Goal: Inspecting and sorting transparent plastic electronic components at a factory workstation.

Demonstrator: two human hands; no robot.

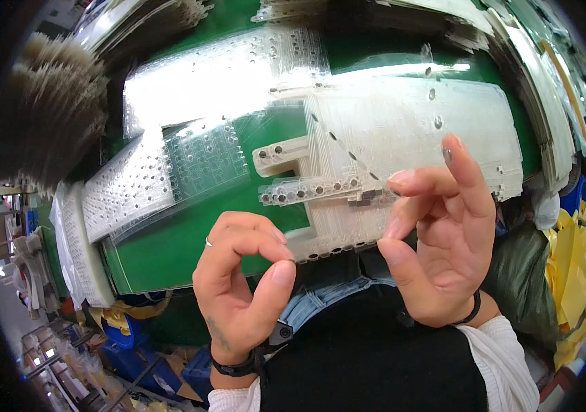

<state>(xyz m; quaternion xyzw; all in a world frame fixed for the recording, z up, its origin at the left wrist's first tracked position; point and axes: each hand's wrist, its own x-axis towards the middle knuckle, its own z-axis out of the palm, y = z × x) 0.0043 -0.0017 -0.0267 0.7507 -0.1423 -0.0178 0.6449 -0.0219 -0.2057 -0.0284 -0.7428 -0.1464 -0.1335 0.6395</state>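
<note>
A narrow strip of dark oval dots [337, 251] spans the gap between my two hands, along the near edge of a translucent printed film sheet [403, 117]. At the strip's left end, my left hand [241, 281] is closed, thumb and forefinger pinching. My right hand [444, 240] pinches at its right end with thumb and a finger, the others raised and apart. Whether the strip is separate from the sheet I cannot tell. A diagonal row of dark dots [353, 156] crosses the sheet toward my right fingers. On one right fingertip sits a dark spot [447, 155].
The green work surface [162, 264] carries clear perforated sheets [128, 182] at the left. Thick stacks of film [49, 113] stand at the far left, with more sheets [533, 89] on the right. Yellow material [571, 268] and a dark green bag [523, 275] are at the right.
</note>
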